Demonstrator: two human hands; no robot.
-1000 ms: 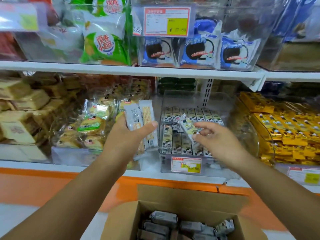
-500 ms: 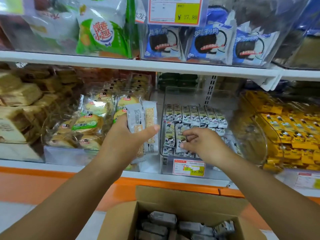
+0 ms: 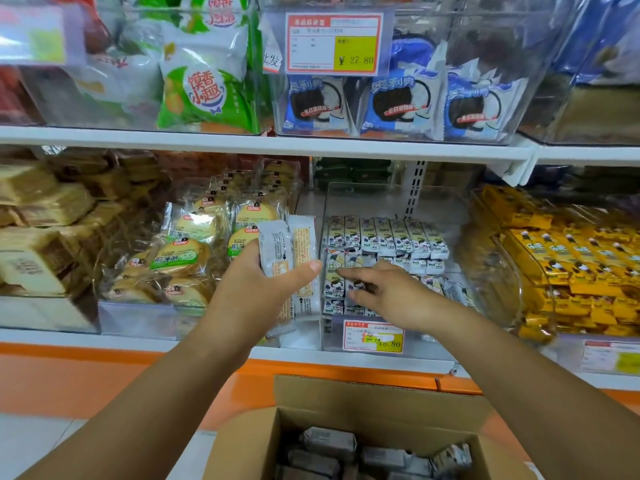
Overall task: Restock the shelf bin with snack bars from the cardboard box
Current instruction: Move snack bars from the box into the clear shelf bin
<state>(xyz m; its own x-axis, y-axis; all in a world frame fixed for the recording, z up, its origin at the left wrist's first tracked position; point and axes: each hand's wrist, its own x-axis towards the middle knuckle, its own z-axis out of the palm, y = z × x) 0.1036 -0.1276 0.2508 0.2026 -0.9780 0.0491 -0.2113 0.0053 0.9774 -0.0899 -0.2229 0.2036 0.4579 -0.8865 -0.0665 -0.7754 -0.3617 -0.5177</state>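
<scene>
A clear shelf bin (image 3: 391, 202) on the middle shelf holds rows of snack bars (image 3: 384, 237) in pale wrappers. My left hand (image 3: 256, 289) grips a small stack of snack bars (image 3: 287, 258) upright, just left of the bin. My right hand (image 3: 388, 292) reaches into the bin's front, fingers stretched flat and pressing on the bars there. An open cardboard box (image 3: 332, 400) sits below me with several grey-wrapped bars (image 3: 329, 441) inside.
A bin of round cakes (image 3: 183, 247) stands left of the snack bin, yellow-wrapped bars (image 3: 568, 265) to its right. A price tag (image 3: 374, 336) hangs on the bin's front. The upper shelf (image 3: 242, 142) carries cookie packs. The shelf base is orange.
My right hand carried one bar into the bin, set it down and now lies flat on the front bars. My left hand has stayed put with its stack.
</scene>
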